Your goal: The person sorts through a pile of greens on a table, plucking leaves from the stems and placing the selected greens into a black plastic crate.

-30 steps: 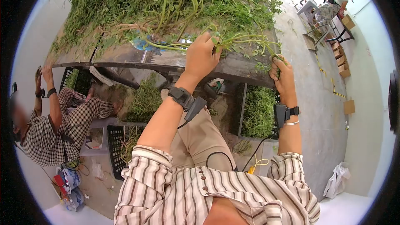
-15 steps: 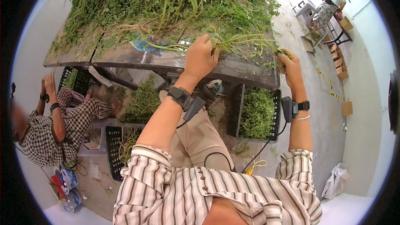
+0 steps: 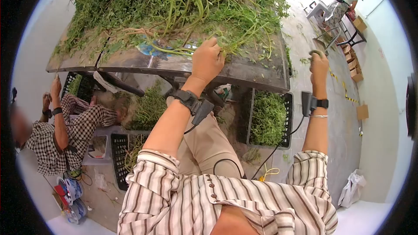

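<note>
My left hand [image 3: 208, 61] is closed around the green stems [image 3: 244, 39] of a leafy plant, just above the front edge of the table. The stems run right and upward from the fist over scattered leaves. My right hand [image 3: 319, 67] is held up past the table's right edge, apart from the stems, with its fingers curled. Something dark shows at its fingertips, too small to make out. A large heap of leafy greens [image 3: 130, 6] covers the back of the table [image 3: 257, 72].
Below the table stands a black crate [image 3: 289, 117] filled with greens; another crate [image 3: 119, 156] is at lower left. A seated person in checked clothes [image 3: 82, 126] works at left. Far right, another person [image 3: 344, 4] bends by a table near cardboard boxes [image 3: 352, 63].
My right hand has come away from the stems' far end and moved right and slightly down, past the table edge. My left hand stays closed on the stems, almost unmoved.
</note>
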A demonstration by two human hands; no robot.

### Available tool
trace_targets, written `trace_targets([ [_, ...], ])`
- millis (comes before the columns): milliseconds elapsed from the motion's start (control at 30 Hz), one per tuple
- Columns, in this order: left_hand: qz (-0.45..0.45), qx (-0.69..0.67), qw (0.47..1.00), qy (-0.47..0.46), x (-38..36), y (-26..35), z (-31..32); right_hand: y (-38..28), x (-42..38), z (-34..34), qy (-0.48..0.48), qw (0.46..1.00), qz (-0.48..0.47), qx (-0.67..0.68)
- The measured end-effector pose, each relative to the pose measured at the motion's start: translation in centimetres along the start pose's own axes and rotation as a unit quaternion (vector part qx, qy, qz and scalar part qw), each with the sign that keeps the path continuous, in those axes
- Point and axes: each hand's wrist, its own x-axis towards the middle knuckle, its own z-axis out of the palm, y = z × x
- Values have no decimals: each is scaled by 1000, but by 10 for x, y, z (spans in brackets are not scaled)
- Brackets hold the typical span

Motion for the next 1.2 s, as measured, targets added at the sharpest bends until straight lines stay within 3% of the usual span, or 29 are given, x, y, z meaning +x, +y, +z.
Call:
trace_targets([
  [33,-16,-1,1000,-13,0,2,-2,4,2,-11,0,1000,-1,0],
  [100,-31,-8,999,-29,1,4,1,8,-5,-33,-7,969,107,221],
  [300,-13,6,1000,-16,-2,-2,4,41,-52,-60,20,969,161,188],
  [400,22,-1,998,56,0,-2,6,67,-75,-69,33,964,188,185],
  [500,1,21,999,32,-1,-4,10,89,-97,-73,51,959,218,175],
  [567,38,-13,998,48,-3,-12,13,95,-123,-75,48,955,250,153],
  [633,-2,26,1000,11,-5,-11,13,111,-136,-79,56,951,263,154],
  [767,-5,-20,999,25,-3,-10,12,129,-154,-75,47,943,282,171],
  [1033,-6,0,1000,14,-1,-14,14,124,-171,-59,33,940,294,169],
  [1200,-14,13,1000,5,-1,-9,9,93,-155,-59,8,944,254,211],
])
